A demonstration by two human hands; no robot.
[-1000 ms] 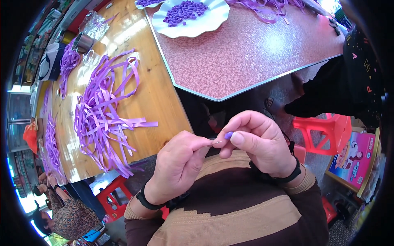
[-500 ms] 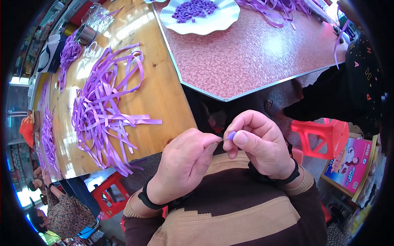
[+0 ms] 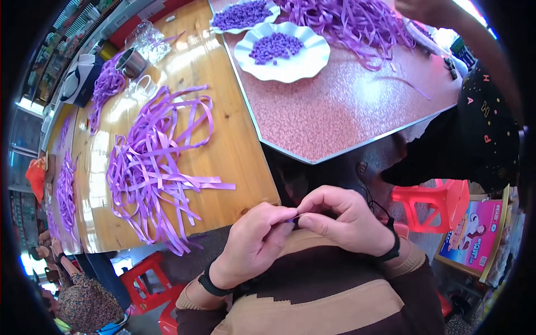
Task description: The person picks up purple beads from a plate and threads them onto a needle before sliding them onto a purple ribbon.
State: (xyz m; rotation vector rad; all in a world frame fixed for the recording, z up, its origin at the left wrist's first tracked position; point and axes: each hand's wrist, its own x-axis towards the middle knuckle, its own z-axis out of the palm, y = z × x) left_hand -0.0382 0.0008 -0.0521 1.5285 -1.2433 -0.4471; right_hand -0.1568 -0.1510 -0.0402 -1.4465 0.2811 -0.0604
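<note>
My left hand [image 3: 254, 237] and my right hand [image 3: 349, 220] meet fingertip to fingertip in front of my body. A small purple bead [image 3: 291, 219], mostly hidden, shows between the pinched fingers of the left. From there a thin needle-like piece [image 3: 302, 215] runs into the pinch of my right thumb and forefinger. On the wooden table to the left lies a loose heap of purple ribbons [image 3: 162, 167]. A white scalloped plate [image 3: 304, 62] of purple beads stands on the pink table beyond my hands.
Behind that plate are a second plate [image 3: 272, 12] of beads and a ribbon pile [image 3: 352, 25]. A metal cup [image 3: 132, 62] stands at the far left. Another person's arm [image 3: 474, 33] reaches in at the far right, above a red stool [image 3: 432, 204].
The hands have drawn together, and the bead, held by the right fingers before, now shows by the left fingertips. The view has shifted, and a co-worker's arm has entered over the far ribbons.
</note>
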